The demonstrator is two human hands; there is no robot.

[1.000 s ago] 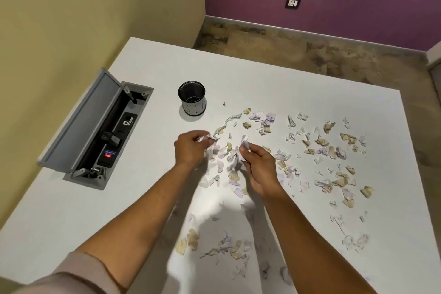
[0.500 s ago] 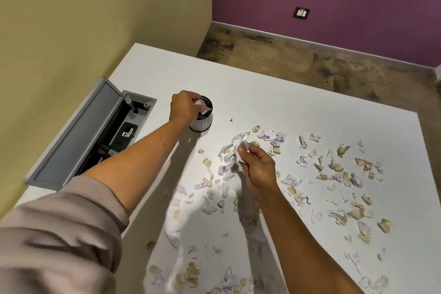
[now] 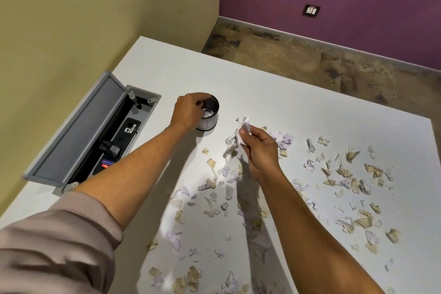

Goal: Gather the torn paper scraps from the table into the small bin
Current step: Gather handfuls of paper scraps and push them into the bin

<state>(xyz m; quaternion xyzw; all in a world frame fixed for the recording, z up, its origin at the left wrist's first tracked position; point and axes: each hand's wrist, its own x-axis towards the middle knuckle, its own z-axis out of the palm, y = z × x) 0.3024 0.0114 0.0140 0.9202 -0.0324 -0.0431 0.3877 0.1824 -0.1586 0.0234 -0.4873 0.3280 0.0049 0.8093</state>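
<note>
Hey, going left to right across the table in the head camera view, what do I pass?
Open cable box → left hand at the small bin → right hand pinching a wad of scraps → loose paper scraps spread over the right side of the table.

The small bin [image 3: 209,116] stands far left on the table [image 3: 274,93], the left hand [image 3: 188,112] over its near-left rim. Right of it, the right hand [image 3: 259,148] pinches scraps (a bunched wad). Paper scraps [image 3: 346,174] spread right and near; the floor box [image 3: 95,136] lies left.
</note>
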